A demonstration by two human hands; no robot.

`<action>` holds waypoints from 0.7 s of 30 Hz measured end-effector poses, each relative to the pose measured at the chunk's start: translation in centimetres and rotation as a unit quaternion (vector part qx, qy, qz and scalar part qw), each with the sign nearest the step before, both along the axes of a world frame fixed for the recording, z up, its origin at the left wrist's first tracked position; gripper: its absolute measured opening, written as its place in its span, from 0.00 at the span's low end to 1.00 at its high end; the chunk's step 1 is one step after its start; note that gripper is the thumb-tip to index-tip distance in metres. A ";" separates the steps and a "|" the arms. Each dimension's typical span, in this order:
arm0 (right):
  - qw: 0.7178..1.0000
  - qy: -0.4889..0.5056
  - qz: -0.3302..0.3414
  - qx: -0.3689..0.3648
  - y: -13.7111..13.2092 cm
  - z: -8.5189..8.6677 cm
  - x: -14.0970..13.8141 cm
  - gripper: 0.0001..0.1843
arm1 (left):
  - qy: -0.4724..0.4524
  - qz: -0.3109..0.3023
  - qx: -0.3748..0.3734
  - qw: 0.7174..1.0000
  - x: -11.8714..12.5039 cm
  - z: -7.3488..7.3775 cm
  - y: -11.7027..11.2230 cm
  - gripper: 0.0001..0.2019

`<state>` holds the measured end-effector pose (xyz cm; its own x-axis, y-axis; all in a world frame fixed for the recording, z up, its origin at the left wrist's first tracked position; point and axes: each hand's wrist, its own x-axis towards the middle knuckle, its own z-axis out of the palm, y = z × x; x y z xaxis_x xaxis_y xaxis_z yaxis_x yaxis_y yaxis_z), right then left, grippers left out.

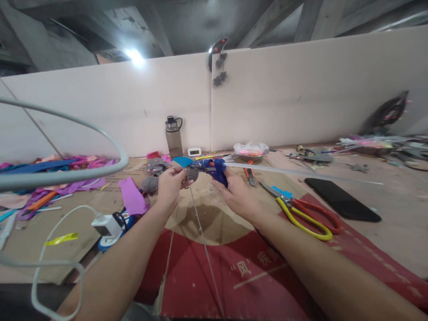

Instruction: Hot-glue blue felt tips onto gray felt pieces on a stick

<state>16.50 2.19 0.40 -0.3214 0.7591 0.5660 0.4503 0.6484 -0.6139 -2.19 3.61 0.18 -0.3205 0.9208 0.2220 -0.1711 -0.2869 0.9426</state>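
My right hand (238,192) grips a blue glue gun (214,168) with a long clear glue stick (301,173) sticking out behind it to the right. Its nozzle points left at a small blue felt piece (183,161). My left hand (171,183) pinches that piece, fingers closed, together with a thin wire (197,214) that hangs down toward me. Both hands are over a brown and red cardboard sheet (214,263).
Yellow and red scissors (306,214) and a black phone (341,205) lie to the right. A bottle (174,137), a small clock (194,151) and a bowl (250,151) stand by the white wall. Purple and pink felt scraps (60,176), a white cable (63,178) and a plug (107,225) are at left.
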 end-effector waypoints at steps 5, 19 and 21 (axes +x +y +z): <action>1.000 0.009 -0.001 0.003 0.1 -0.1 0.1 0.18 | -0.004 -0.001 -0.001 1.000 -0.1 0.0 0.1 0.15; 1.000 0.016 -0.004 0.002 0.2 0.0 0.3 0.21 | -0.028 0.013 -0.006 1.000 0.2 0.5 -0.2 0.15; 1.000 0.017 -0.007 0.002 0.3 0.0 0.4 0.21 | -0.027 0.013 -0.003 1.000 0.2 0.5 -0.2 0.15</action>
<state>16.85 2.47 0.39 -0.2914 0.7609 0.5797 0.4379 0.6449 -0.6263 -2.00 3.39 0.68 -0.3563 0.9132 0.1977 -0.2142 -0.2857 0.9341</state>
